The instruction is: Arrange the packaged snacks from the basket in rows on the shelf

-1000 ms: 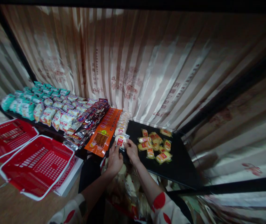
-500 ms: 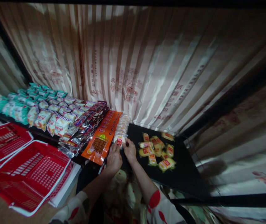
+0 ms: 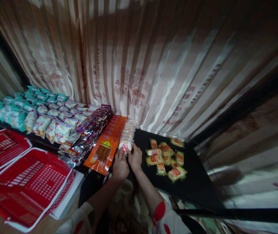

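Note:
A row of small white wrapped snack packets (image 3: 129,130) runs back toward the curtain. At its near end lies a white packet with a red label (image 3: 125,146), with both my hands on it. My left hand (image 3: 120,167) has its fingertips on the packet's near left side. My right hand (image 3: 135,157) is curled against its right side, the fingertips partly hidden. Just left of the row lies a flat orange snack bag (image 3: 107,143) with a clear window. Loose yellow wrapped snacks (image 3: 165,152) are scattered to the right on the black shelf (image 3: 195,191).
Dark shiny packets (image 3: 90,130), white striped bags (image 3: 62,131) and green bags (image 3: 17,117) stand in rows at the left. Red baskets (image 3: 34,185) sit below them, near a white box (image 3: 68,195). A pleated curtain (image 3: 134,48) hangs behind, with a dark frame bar at the right.
My right hand has shifted slightly and lies closer along the packet's right side. My left hand stays at the packet's near end. The camera view has moved a little.

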### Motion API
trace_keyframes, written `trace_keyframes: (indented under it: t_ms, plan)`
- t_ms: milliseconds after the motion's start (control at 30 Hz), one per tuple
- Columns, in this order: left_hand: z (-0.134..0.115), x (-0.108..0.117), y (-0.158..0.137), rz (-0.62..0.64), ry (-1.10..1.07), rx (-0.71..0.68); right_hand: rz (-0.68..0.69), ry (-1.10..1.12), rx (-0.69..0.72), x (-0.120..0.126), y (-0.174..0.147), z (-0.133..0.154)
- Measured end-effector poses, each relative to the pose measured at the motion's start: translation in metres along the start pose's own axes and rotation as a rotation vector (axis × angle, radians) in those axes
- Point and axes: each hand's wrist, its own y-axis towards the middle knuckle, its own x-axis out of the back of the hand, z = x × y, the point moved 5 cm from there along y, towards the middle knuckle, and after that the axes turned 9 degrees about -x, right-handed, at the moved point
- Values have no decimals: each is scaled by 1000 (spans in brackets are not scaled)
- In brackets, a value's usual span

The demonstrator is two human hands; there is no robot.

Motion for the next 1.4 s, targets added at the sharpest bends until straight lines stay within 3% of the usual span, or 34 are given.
trace_keyframes:
  t_ms: [333, 533, 667, 833, 967, 1233, 1400]
  plan:
    - [6, -1, 4, -60, 27, -26, -5, 84, -26, 4, -8, 0]
    - [3, 8, -20, -231, -50, -162, 1, 151, 214, 48, -67, -15]
    - [-18, 5, -57, -199, -178, -354, 108, 48, 250, 83, -116, -54]
    - [-42, -22, -107, -48, -185, -505, 78, -271, 99, 112, -151, -128]
    - [-38, -43, -127, 46, -96, -462, 35, -474, -32, 118, -141, -166]
    - [-27, -40, -138, 120, 17, -360, 349, -532, -394, 89, -103, -169]
    - [-24, -33, -139, 155, 47, -314, 462, -539, -404, 76, -107, -156]
